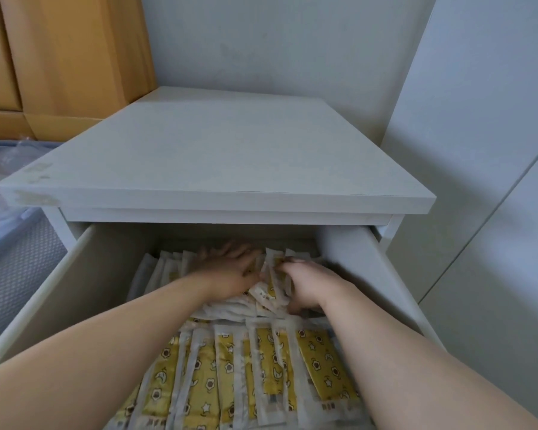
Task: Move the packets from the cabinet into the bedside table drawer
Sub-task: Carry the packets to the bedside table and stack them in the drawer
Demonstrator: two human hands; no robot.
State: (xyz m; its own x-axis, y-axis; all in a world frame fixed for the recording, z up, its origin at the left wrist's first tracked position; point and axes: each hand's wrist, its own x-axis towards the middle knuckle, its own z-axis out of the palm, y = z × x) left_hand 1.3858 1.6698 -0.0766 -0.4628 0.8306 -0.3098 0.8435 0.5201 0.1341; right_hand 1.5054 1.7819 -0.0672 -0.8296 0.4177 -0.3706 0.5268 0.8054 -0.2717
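Note:
The white bedside table (218,169) has its drawer (75,290) pulled out toward me. Several yellow-and-white packets (261,367) printed with stars and moons lie in rows across the drawer's front half, and more stand packed at the back. Both my arms reach deep into the drawer. My left hand (230,268) lies flat with its fingers spread over the rear packets. My right hand (305,283) has its fingers curled round a bunch of packets (271,287) held between the two hands. The drawer's far end is in shadow under the tabletop.
A white cabinet door (479,150) stands close on the right. A wooden headboard (59,57) and a plastic-wrapped mattress (3,187) sit on the left. A grey wall (261,41) is behind the table.

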